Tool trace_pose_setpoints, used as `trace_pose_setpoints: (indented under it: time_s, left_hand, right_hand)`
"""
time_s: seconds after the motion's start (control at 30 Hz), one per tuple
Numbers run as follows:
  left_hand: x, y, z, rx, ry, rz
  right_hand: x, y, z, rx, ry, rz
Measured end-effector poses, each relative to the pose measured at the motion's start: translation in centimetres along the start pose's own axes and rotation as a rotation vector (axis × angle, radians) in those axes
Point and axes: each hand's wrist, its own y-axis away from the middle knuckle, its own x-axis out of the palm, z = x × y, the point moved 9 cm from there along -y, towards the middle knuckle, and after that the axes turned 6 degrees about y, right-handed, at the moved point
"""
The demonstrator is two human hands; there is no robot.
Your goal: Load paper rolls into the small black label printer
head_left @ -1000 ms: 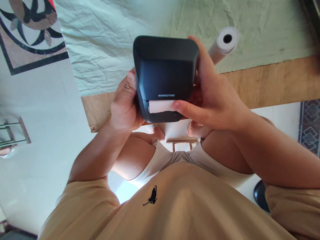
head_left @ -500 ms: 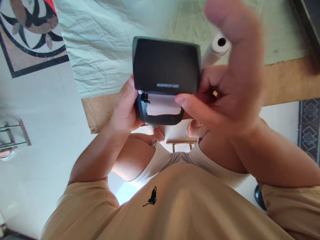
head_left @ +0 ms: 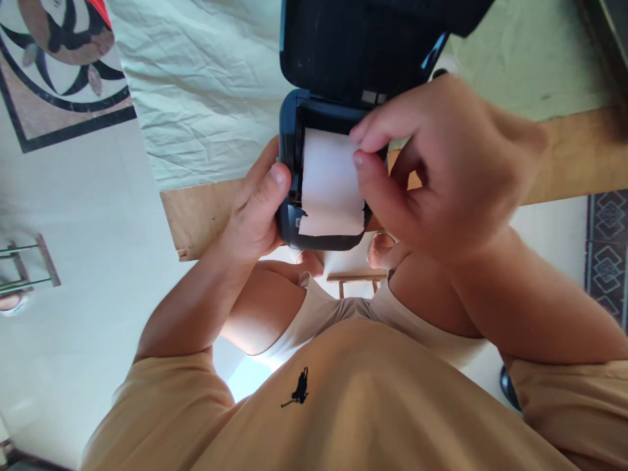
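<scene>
A small black label printer [head_left: 324,243] is held above the table edge, its lid [head_left: 343,49] swung up and back. My left hand [head_left: 260,203] grips the printer's left side, thumb along the rim. Inside the printer sits a white paper roll [head_left: 331,176], its torn end lying over the front edge. My right hand [head_left: 441,176] is bent over the printer's right side. Its thumb and index finger pinch at the right edge of the paper roll; the other fingers are curled and partly hidden.
A pale green cloth [head_left: 206,98] covers the wooden table [head_left: 193,222]. Another white roll [head_left: 446,64] stands behind my right hand, mostly hidden. A dark-edged object [head_left: 606,59] lies at the far right. A stool with metal bars [head_left: 29,265] is on the floor at left.
The printer's lid has opened upward, exposing the paper roll. My right hand has moved from the lid's front edge to the roll. My left hand still holds the printer.
</scene>
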Motion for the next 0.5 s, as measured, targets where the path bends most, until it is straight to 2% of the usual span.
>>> trace_pose_setpoints:
  time_s: [0.07,0.13,0.23,0.3,0.4,0.5]
  left_hand:
    - [0.1,0.1,-0.3,-0.002,-0.001,0.028]
    - [0.0,0.2,-0.2,-0.016,-0.033,0.047]
    - [-0.1,0.2,-0.4,0.039,-0.107,0.073]
    - [0.0,0.2,-0.6,0.092,-0.127,0.1]
    - [0.1,0.1,-0.2,0.075,-0.123,0.113]
    - [0.2,0.1,-0.2,0.102,-0.096,0.119]
  right_hand:
    - [-0.9,-0.2,0.4,0.078,0.348,-0.081]
    - [-0.8,-0.1,0.3,0.121,0.56,-0.048]
    - [-0.1,0.1,-0.3,0.076,0.582,0.038]
    - [0.1,0.2,-0.2,0.014,0.617,0.049]
    - [0.1,0.2,0.1,-0.051,0.655,0.046]
    - [-0.9,0.1,1.1,-0.16,0.469,-0.004]
